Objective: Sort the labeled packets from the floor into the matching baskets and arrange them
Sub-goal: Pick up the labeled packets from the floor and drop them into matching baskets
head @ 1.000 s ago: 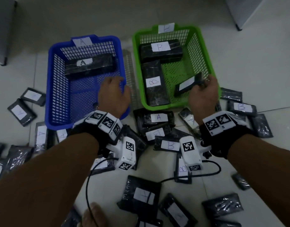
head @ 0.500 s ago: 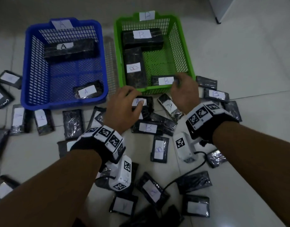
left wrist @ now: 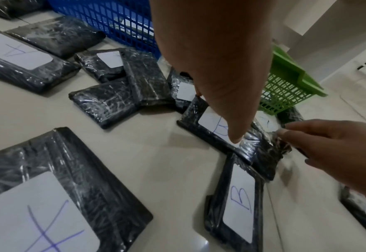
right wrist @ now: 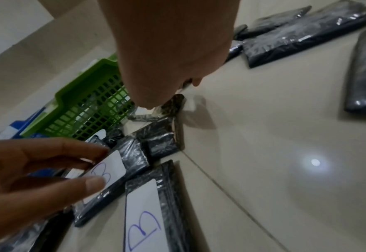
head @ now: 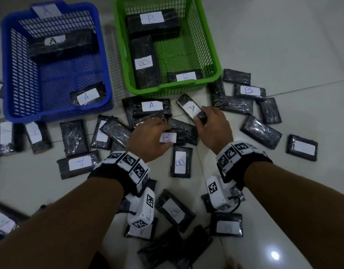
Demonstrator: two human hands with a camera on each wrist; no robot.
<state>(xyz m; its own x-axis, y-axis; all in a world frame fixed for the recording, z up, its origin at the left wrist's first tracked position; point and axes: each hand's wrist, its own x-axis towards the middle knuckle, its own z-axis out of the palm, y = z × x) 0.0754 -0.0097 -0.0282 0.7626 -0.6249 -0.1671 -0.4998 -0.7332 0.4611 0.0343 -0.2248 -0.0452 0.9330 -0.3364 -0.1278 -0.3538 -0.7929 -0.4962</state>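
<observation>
At the centre of the head view, below the green basket [head: 215,61], the left hand [head: 148,138] pinches a B packet [head: 179,135] lying on the floor while the right hand [head: 214,127] grips an A packet [head: 188,107] by its near end.

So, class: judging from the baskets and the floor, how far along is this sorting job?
Early. Done: two A packets lie in the blue basket, three B packets in the green basket. In hand: the left hand grips a B packet; the right hand pinches an A packet. Left: many packets scattered on the floor.
</observation>
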